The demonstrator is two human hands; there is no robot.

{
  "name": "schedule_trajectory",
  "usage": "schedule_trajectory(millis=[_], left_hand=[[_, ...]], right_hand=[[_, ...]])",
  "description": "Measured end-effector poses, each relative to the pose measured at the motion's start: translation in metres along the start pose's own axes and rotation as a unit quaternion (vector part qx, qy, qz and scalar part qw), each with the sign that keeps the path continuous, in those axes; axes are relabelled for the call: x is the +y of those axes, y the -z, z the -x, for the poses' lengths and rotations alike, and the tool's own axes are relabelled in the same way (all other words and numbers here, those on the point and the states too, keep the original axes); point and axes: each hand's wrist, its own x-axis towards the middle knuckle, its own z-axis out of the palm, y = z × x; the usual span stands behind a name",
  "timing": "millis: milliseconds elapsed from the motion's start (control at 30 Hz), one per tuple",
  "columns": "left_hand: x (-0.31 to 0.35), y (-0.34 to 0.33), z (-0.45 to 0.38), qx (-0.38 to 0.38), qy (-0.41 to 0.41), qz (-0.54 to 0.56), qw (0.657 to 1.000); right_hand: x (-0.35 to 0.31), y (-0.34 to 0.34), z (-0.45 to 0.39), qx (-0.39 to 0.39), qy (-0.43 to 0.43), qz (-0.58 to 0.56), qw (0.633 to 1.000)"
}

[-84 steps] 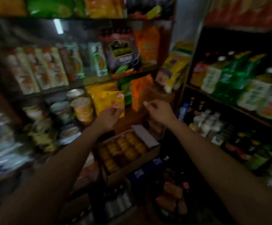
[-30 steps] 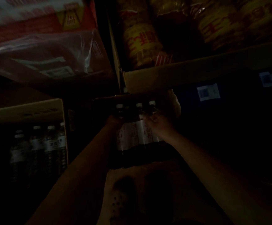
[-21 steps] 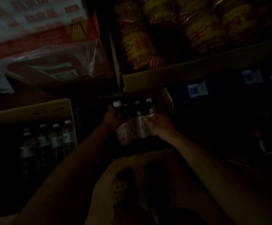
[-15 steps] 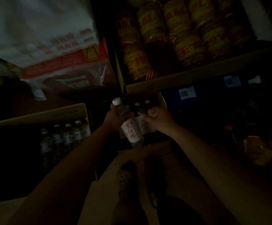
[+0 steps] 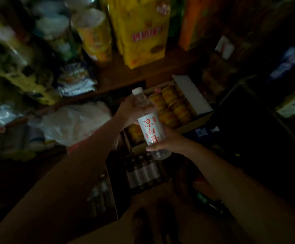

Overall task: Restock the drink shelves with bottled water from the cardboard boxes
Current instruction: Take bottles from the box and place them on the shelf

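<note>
I see the open cardboard box [image 5: 125,184] of bottles at six o'clock, dim. Above it, centre frame, the water bottle [image 5: 149,124] tilts cap toward eleven; my left hand [image 5: 127,112] wraps its upper half, my right hand [image 5: 167,140] curls fingers round its base

A: What is sitting in the middle?
B: A clear water bottle [image 5: 149,123], white cap on, white label bearing red characters, is tilting with its cap up and left.

A: And below it?
B: More bottles [image 5: 143,171] are standing upright in an open cardboard box [image 5: 112,189], dimly lit.
</note>
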Motion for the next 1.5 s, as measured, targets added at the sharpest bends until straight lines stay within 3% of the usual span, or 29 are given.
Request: schedule_trajectory(millis=[133, 367, 667, 933, 1100, 1300, 1500], left_hand=[[0.112, -0.013, 0.026, -0.018, -0.089, -0.009, 0.996], [0.276, -0.089, 0.091, -0.076, -0.223, 0.017, 0.972], [0.395, -0.252, 0.166, -0.196, -0.298, 0.009, 0.934], [0.442, -0.397, 0.239, -0.304, -0.352, 0.006, 0.885], [0.459, -0.481, 0.295, -0.362, -0.388, -0.024, 0.847], [0.463, -0.579, 0.355, -0.458, -0.397, -0.053, 0.794], [0.44, -0.675, 0.411, -0.508, -0.403, -0.072, 0.758]], right_hand=[[-0.064, 0.043, 0.064, 0.107, 0.053, -0.023, 0.993], [-0.132, 0.122, 0.187, 0.301, 0.13, -0.036, 0.944], [-0.105, 0.205, 0.384, 0.498, 0.121, -0.044, 0.858], [-0.047, 0.249, 0.535, 0.607, 0.109, -0.04, 0.786], [-0.007, 0.264, 0.615, 0.645, 0.059, -0.041, 0.76], [0.045, 0.26, 0.703, 0.726, 0.006, -0.031, 0.687], [0.11, 0.25, 0.777, 0.794, -0.066, -0.058, 0.601]])
